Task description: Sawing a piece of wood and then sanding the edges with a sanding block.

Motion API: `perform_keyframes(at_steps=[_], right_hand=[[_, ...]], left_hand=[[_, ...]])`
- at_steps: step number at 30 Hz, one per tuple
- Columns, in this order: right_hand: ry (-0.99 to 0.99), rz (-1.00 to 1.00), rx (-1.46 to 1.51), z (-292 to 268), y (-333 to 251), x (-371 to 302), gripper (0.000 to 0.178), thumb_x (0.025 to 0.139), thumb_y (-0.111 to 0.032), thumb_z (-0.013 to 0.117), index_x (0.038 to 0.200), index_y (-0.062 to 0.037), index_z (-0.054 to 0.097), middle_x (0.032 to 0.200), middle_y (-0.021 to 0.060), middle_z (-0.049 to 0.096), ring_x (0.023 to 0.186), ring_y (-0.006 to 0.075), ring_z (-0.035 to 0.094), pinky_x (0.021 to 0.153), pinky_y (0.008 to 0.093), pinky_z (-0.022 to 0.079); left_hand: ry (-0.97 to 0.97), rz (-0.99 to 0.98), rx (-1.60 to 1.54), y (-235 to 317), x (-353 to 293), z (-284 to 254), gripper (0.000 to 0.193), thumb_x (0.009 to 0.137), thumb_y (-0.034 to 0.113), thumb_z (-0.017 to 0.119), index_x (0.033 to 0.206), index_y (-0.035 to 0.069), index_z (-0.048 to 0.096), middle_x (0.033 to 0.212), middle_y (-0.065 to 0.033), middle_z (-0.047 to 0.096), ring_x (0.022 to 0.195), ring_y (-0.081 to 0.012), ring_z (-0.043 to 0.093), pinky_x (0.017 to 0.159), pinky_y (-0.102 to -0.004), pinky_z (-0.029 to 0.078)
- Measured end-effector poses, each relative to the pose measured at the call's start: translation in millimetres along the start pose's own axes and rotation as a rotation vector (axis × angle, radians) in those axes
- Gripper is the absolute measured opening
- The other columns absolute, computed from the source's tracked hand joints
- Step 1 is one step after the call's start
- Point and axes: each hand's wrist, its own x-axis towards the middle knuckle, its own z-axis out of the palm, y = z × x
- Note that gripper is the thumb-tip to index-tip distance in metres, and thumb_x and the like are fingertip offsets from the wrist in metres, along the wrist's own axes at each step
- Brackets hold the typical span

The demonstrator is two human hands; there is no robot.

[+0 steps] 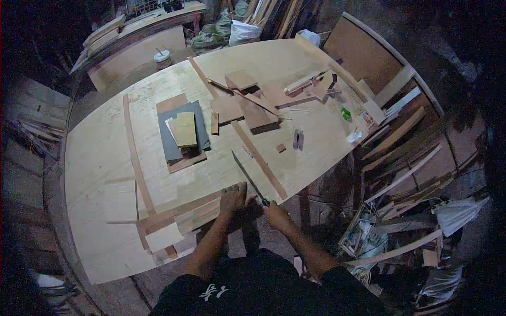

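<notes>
At the near edge of the large pale wooden tabletop, my left hand presses down on the right end of a long wooden board, its fingers bent over it. My right hand is closed round the dark handle of a handsaw. The saw's long, narrow blade points away from me and to the left, over the tabletop, just right of my left hand. Whether the blade touches the board is hard to make out. A thin reddish-brown strip lies just beyond the saw.
A dark grey sheet with a yellowish block lies left of centre. Brown offcuts are piled at the middle. A green object sits at the right. Scrap wood crowds the floor on the right; a white bucket stands beyond the table.
</notes>
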Motion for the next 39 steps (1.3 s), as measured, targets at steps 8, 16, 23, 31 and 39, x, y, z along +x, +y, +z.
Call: perform_keyframes(at_steps=[8, 16, 23, 31, 39], right_hand=[[-0.047, -0.207, -0.215, 6.4, 42.8, -42.3, 0.045, 0.095, -0.030, 0.049, 0.114, 0.0098, 0.043, 0.096, 0.0325, 0.060, 0.092, 0.0493, 0.059, 0.082, 0.0542, 0.047], [-0.157, -0.043, 0.043, -32.0, 24.1, -66.1, 0.044, 0.096, -0.030, 0.048, 0.117, 0.0084, 0.040, 0.097, 0.0327, 0.059, 0.096, 0.0473, 0.059, 0.080, 0.0530, 0.046], [-0.114, -0.011, 0.130, -30.2, 33.5, -58.0, 0.044, 0.094, -0.029, 0.050, 0.110, 0.0109, 0.044, 0.096, 0.0353, 0.059, 0.092, 0.0502, 0.060, 0.076, 0.0530, 0.049], [-0.083, -0.240, -0.062, -9.4, 48.3, -54.4, 0.038, 0.095, -0.025, 0.048, 0.108, 0.0100, 0.047, 0.083, 0.0322, 0.060, 0.080, 0.0463, 0.062, 0.069, 0.0517, 0.048], [-0.137, -0.192, 0.000, -13.7, 39.0, -59.1, 0.038, 0.096, -0.027, 0.048, 0.114, 0.0061, 0.045, 0.090, 0.0311, 0.061, 0.082, 0.0461, 0.062, 0.070, 0.0518, 0.049]], left_hand=[[0.046, -0.011, 0.046, -0.6, 11.5, 3.2, 0.051, 0.085, 0.045, 0.056, 0.118, 0.006, 0.053, 0.096, -0.0190, 0.058, 0.091, -0.0345, 0.059, 0.075, -0.0519, 0.045], [-0.054, -0.006, -0.057, 1.9, -0.8, 13.0, 0.085, 0.070, 0.068, 0.062, 0.124, 0.004, 0.048, 0.110, -0.0209, 0.056, 0.100, -0.0386, 0.055, 0.077, -0.0534, 0.045], [-0.086, 0.085, -0.065, 8.9, -1.4, -10.8, 0.101, 0.062, 0.074, 0.064, 0.133, 0.006, 0.040, 0.120, -0.0230, 0.051, 0.105, -0.0390, 0.053, 0.082, -0.0562, 0.043], [-0.042, 0.110, -0.017, 30.8, -1.6, -29.7, 0.088, 0.069, 0.045, 0.072, 0.132, -0.004, 0.036, 0.123, -0.0222, 0.050, 0.114, -0.0405, 0.046, 0.096, -0.0496, 0.035], [-0.117, 0.047, -0.052, 29.5, 1.7, -19.4, 0.084, 0.070, 0.049, 0.070, 0.123, -0.009, 0.040, 0.120, -0.0247, 0.049, 0.110, -0.0406, 0.048, 0.093, -0.0510, 0.038]])
